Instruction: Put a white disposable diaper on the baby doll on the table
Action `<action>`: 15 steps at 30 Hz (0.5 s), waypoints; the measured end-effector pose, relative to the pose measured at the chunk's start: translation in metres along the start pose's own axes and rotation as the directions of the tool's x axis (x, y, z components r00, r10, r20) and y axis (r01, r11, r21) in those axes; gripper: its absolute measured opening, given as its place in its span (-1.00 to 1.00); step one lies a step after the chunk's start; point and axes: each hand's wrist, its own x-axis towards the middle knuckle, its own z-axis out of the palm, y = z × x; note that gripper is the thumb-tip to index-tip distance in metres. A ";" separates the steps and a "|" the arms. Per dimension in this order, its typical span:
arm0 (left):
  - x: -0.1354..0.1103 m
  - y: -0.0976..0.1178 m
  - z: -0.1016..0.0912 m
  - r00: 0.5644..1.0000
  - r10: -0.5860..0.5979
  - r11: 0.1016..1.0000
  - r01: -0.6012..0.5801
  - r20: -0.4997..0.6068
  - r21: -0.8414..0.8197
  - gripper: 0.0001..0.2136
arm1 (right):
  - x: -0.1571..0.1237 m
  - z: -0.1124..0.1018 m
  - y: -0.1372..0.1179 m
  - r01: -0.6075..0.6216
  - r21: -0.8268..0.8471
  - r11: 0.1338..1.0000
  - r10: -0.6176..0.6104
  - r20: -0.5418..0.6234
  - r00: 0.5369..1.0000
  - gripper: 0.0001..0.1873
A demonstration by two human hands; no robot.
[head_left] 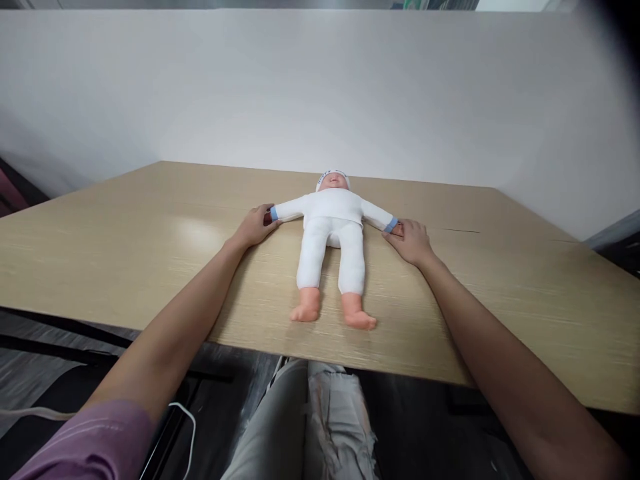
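A baby doll lies on its back on the wooden table, its head away from me and its bare feet toward the near edge. It wears a white top and trousers with blue cuffs, and a white cap with dark lettering. Both its arms are stretched out sideways. My left hand is closed round the doll's hand on the left, by the blue cuff. On the other side my right hand grips the doll's other hand, fingers over it and thumb near the cuff. The doll's hands are mostly covered by my fingers.
The table has a light wood top, with a thin dark line on its right part. A pale partition stands along its far side. Below the near edge are my legs, a white cable and dark chair parts at the left.
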 end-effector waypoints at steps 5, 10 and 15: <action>-0.031 0.020 -0.001 0.992 -0.110 0.986 0.117 -0.064 0.118 -0.37 | -0.029 -0.009 -0.014 -0.046 -0.001 0.999 0.046 0.004 0.999 -0.13; -0.087 0.061 -0.004 0.986 -0.163 0.965 0.165 -0.028 0.206 -0.43 | -0.077 -0.033 -0.047 -0.208 -0.029 0.978 0.210 0.072 0.975 -0.11; -0.211 0.114 -0.025 0.997 -0.075 0.968 0.075 -0.011 0.238 -0.45 | -0.195 -0.083 -0.088 -0.154 0.020 0.988 0.152 0.073 0.986 -0.24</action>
